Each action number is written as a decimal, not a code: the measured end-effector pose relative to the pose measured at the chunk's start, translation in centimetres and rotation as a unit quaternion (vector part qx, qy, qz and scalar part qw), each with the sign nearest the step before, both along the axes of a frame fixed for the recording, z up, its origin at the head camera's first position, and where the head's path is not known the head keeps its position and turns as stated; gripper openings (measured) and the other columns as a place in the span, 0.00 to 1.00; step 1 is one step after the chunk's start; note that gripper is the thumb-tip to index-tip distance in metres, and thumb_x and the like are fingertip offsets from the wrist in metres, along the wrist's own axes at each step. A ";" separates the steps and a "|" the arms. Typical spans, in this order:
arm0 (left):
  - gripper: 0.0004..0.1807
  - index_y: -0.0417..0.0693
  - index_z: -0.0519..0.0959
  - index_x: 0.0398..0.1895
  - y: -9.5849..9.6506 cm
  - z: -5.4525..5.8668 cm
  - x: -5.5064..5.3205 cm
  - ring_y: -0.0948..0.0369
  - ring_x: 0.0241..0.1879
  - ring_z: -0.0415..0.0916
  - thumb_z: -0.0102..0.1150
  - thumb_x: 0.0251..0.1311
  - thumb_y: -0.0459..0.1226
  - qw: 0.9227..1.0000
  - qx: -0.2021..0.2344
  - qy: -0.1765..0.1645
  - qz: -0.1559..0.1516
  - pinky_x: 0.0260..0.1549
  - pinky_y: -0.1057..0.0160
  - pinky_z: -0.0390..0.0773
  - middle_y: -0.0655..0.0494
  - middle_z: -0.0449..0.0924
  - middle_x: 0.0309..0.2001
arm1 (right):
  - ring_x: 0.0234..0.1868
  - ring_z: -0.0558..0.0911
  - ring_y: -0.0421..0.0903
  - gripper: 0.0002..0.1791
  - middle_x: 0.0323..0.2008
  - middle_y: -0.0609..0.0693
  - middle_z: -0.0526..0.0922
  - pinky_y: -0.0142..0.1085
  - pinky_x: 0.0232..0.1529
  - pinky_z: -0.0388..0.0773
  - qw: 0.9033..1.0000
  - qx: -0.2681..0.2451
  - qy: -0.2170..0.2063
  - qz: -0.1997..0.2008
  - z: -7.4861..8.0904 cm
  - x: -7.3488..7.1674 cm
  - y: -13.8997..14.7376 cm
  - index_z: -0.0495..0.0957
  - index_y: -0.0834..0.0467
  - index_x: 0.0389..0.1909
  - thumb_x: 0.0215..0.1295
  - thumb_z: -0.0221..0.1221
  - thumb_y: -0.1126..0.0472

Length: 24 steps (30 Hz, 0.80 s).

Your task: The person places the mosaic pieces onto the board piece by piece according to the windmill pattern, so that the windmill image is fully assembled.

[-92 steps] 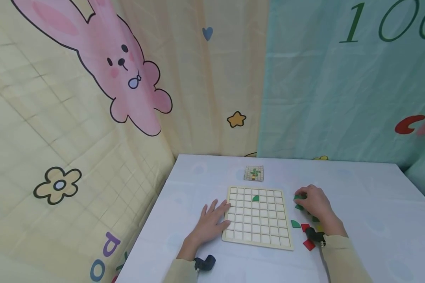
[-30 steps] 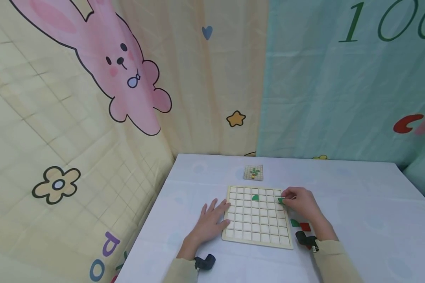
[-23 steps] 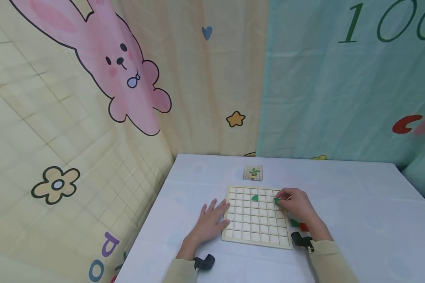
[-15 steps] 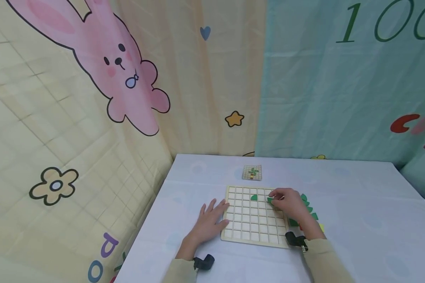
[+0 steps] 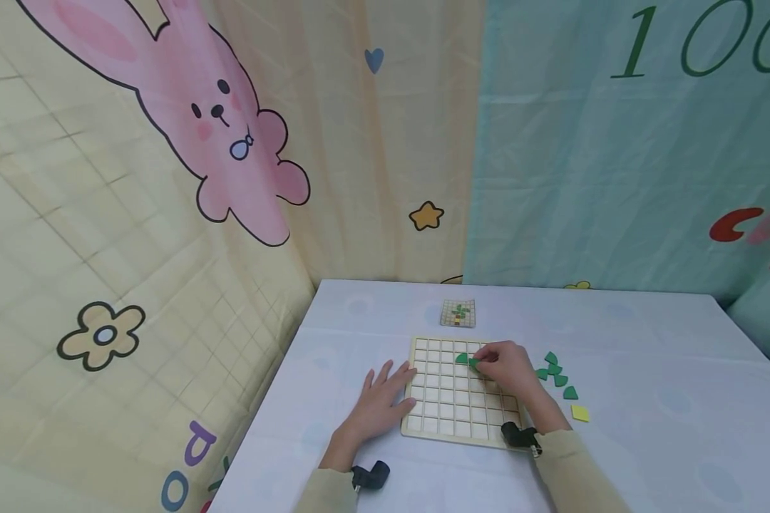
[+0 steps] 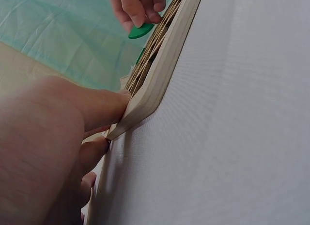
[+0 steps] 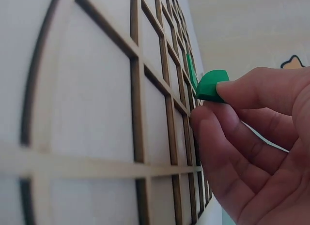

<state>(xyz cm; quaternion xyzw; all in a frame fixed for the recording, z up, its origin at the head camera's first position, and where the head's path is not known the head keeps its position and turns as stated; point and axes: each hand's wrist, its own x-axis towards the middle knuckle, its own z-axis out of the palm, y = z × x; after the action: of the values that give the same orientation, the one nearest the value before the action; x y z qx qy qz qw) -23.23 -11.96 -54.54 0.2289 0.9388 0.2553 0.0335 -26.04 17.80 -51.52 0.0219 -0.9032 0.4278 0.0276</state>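
Note:
A wooden grid board (image 5: 452, 410) lies flat on the white table (image 5: 648, 370). My right hand (image 5: 503, 367) pinches a green quarter-round piece (image 7: 211, 84) between thumb and fingertips, just above the board's upper cells. It hovers next to another green piece (image 5: 461, 358) that sits in a cell of the second row. My left hand (image 5: 380, 406) rests flat on the table, fingers (image 6: 104, 106) pressed against the board's left edge (image 6: 160, 75). In the left wrist view the right hand's fingers (image 6: 138, 7) and their green piece (image 6: 141, 31) show beyond the board's far side.
Several loose green pieces (image 5: 554, 374) and a yellow square (image 5: 579, 412) lie on the table right of the board. A small pattern card (image 5: 458, 313) sits behind the board. Printed curtains (image 5: 231, 142) close off the back and left.
My right hand picked a green piece from the pile at the right and carried it left over the board, up to the piece in the second row. The left hand stayed put.

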 end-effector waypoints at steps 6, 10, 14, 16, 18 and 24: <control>0.32 0.59 0.63 0.77 0.0 0.1 0.1 0.51 0.79 0.39 0.53 0.72 0.52 1.000 -0.001 -0.001 0.000 0.73 0.39 0.35 0.61 0.54 0.78 | 0.29 0.80 0.43 0.03 0.28 0.47 0.83 0.37 0.29 0.78 1.000 -0.013 -0.013 -0.015 -0.1 -0.2 -0.8 0.87 0.58 0.36 0.62 0.67 0.65; 0.32 0.59 0.63 0.77 0.0 0.2 0.1 0.51 0.79 0.39 0.53 0.72 0.51 1.000 -0.001 0.000 0.000 0.73 0.39 0.35 0.61 0.55 0.78 | 0.30 0.80 0.44 0.03 0.28 0.47 0.83 0.37 0.30 0.78 0.999 -0.022 -0.020 -0.013 -0.2 -0.2 -1.2 0.87 0.58 0.35 0.62 0.67 0.66; 0.32 0.59 0.63 0.77 0.0 0.2 0.1 0.50 0.79 0.39 0.53 0.72 0.51 1.000 0.001 0.001 0.000 0.73 0.38 0.35 0.60 0.55 0.78 | 0.30 0.79 0.44 0.03 0.28 0.47 0.83 0.37 0.30 0.78 0.999 -0.027 -0.017 -0.004 -0.2 -0.2 -1.5 0.86 0.58 0.35 0.61 0.67 0.66; 0.32 0.59 0.63 0.77 -0.1 0.1 0.1 0.50 0.79 0.39 0.53 0.72 0.51 1.000 0.001 0.002 0.000 0.73 0.38 0.35 0.60 0.55 0.78 | 0.30 0.79 0.44 0.02 0.28 0.46 0.83 0.38 0.31 0.77 1.000 -0.027 -0.012 0.000 -0.3 -0.1 -1.6 0.86 0.58 0.35 0.61 0.66 0.66; 0.32 0.59 0.63 0.77 -0.1 0.0 0.0 0.50 0.79 0.39 0.53 0.72 0.51 1.000 0.002 0.003 0.000 0.73 0.38 0.35 0.60 0.55 0.78 | 0.30 0.79 0.44 0.02 0.27 0.46 0.83 0.38 0.31 0.77 1.000 -0.027 -0.005 0.004 -0.4 -0.1 -1.7 0.86 0.58 0.35 0.61 0.67 0.66; 0.32 0.59 0.63 0.77 0.0 -0.1 0.0 0.50 0.79 0.40 0.53 0.72 0.51 1.000 0.001 0.006 -0.001 0.73 0.38 0.36 0.60 0.55 0.78 | 0.30 0.79 0.42 0.02 0.27 0.44 0.83 0.38 0.32 0.77 1.000 -0.006 0.005 0.005 -0.7 -0.2 -2.0 0.86 0.56 0.35 0.62 0.68 0.65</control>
<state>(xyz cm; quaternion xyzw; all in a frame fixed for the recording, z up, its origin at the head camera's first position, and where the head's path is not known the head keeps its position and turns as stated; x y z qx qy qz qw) -23.24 -11.96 -54.66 0.2317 0.9385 0.2547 0.0278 -26.23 15.81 -52.22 0.0281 -0.9005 0.4328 0.0300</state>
